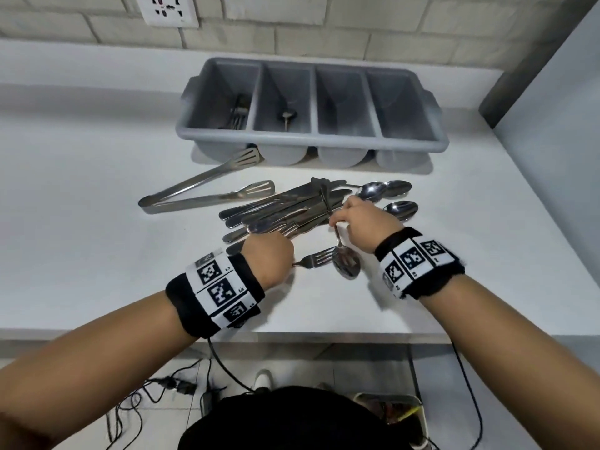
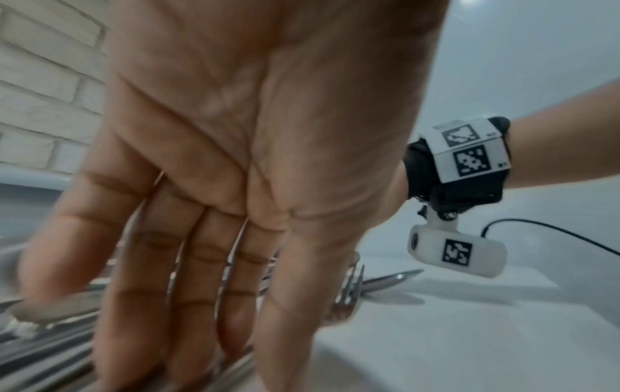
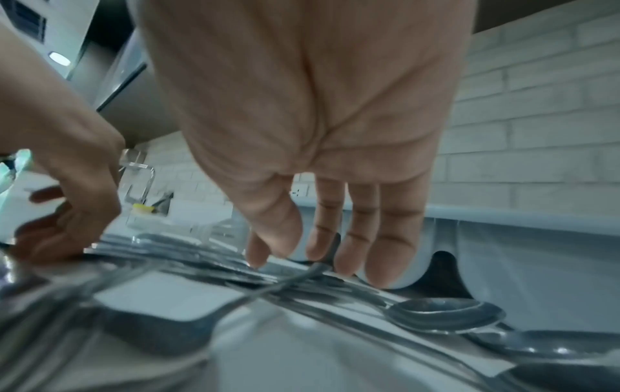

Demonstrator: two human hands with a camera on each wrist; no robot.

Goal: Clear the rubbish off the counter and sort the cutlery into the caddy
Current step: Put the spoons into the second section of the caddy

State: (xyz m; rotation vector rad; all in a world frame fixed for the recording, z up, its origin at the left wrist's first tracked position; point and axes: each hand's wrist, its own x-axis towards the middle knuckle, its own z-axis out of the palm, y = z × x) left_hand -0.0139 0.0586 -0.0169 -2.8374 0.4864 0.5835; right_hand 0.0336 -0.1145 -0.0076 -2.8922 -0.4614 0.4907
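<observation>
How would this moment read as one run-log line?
right hand: pinches spoon | left hand: on fork | caddy: forks, spoon in

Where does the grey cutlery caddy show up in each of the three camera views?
Head: the caddy sits upper centre, at the back of the counter.
Left wrist: only a blurred grey strip at the left edge, probably its rim.
Right wrist: it fills the right middle, behind the fingers.
Shared landmark: the white brick wall directly behind the caddy.
</observation>
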